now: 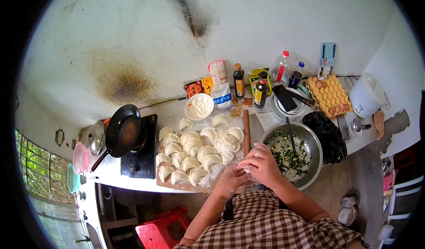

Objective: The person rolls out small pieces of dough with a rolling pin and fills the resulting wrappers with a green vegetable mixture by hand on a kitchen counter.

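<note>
My left hand (pixel 234 179) and my right hand (pixel 264 164) meet over the board's right front corner, both with floury fingers. Between their fingertips they pinch a small piece of white dough (pixel 246 169), mostly hidden by the fingers. Left of them, many folded dumplings (pixel 190 163) lie in rows on the floured wooden board (pixel 168 183). A wooden rolling pin (pixel 246 129) lies just beyond my right hand. To the right, a steel bowl (pixel 315 162) holds chopped green filling (pixel 292 162) with a dark utensil standing in it.
A white bowl of flour (pixel 199 106), sauce bottles (pixel 261 91), stacked plates with a phone (pixel 284 98) and an egg tray (pixel 328 96) stand behind. A black bag (pixel 325 138) sits right of the steel bowl; a wok (pixel 123 129) rests over the cooktop (pixel 139 164) at left.
</note>
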A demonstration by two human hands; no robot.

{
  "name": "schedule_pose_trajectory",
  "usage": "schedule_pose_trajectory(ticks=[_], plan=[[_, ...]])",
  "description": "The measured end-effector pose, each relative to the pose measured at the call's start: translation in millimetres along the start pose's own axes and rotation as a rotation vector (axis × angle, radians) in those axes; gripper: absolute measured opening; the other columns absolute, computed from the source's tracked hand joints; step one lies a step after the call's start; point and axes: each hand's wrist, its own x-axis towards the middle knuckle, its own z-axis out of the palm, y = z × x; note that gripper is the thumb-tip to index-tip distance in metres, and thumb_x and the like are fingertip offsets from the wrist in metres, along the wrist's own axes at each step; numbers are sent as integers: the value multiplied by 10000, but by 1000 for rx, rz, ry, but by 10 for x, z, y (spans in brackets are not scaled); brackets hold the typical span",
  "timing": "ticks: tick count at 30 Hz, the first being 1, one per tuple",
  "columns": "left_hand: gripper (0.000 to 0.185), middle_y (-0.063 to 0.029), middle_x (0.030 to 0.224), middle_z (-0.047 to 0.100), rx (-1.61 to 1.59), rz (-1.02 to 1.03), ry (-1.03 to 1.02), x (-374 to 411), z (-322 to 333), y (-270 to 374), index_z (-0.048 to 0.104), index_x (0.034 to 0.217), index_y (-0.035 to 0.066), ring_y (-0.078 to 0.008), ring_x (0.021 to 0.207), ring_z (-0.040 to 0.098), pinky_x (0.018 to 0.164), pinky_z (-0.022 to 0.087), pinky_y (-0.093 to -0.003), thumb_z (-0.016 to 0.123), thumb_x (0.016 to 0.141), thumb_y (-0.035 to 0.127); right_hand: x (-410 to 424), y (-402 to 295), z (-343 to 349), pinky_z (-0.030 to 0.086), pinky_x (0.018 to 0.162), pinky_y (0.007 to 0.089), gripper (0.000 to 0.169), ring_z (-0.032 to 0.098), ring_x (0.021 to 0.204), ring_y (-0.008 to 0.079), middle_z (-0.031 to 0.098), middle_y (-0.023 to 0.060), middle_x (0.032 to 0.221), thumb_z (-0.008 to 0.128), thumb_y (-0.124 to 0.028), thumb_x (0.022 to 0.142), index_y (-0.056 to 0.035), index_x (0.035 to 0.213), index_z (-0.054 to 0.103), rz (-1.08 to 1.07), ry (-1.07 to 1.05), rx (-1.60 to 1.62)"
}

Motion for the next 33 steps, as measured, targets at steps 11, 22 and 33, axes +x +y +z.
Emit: schedule_pose_trajectory(ticks=[11,22,33], plan=[[236,-58,1131,673,-503,52,106,18,-20,133,615,1177,56,-208,1017,659,832,561,-390,651,967,157,-24,125,17,454,994,371,364,594,1151,298,614,177,1248,493,-245,1048,7,1291,594,449,-42,364],[306,-42,1133,666,-28,-33,46,-29,-96,231,604,1223,4,-124,994,638,859,518,-292,674,953,127,42,156,152,488,906,315,335,642,1034,201,673,123,1170,593,-251,999,-3,1213,666,549,-62,587],[231,41,903,636,55,-4,6,-47,17,301,649,1066,49,-42,751,526,651,399,-213,738,914,198,34,215,206,501,891,296,270,657,1003,177,695,113,1136,643,-208,963,-13,1139,709,562,-166,479]])
